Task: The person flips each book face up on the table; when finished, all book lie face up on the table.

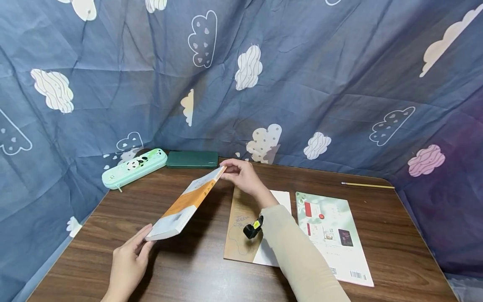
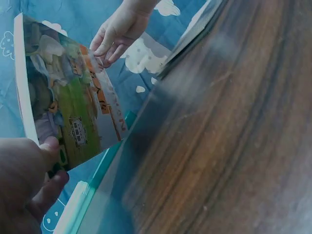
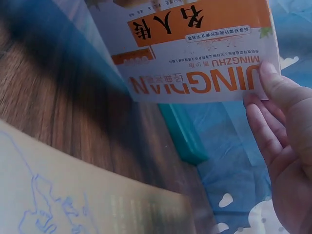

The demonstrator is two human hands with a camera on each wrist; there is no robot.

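A paperback book [image 1: 188, 201] with white and orange covers is held tilted above the table's left half. My left hand [image 1: 130, 260] pinches its near left corner between thumb and fingers. At the far corner my right hand [image 1: 245, 178] pinches the edge. In the left wrist view the book [image 2: 68, 97] shows a picture cover, and my left hand [image 2: 29, 180] grips its edge. Orange lettering fills the cover of the book [image 3: 195, 53] in the right wrist view, where the right hand's thumb [image 3: 275, 78] presses on it.
A brown-and-white booklet [image 1: 239, 235] and a pale green magazine [image 1: 336, 235] lie on the wooden table [image 1: 396, 235]. Behind them is a pencil [image 1: 367, 185]. At the back left sit a mint panda pencil case [image 1: 136, 167] and a dark green case [image 1: 192, 159], before a cloud-patterned curtain [image 1: 286, 84].
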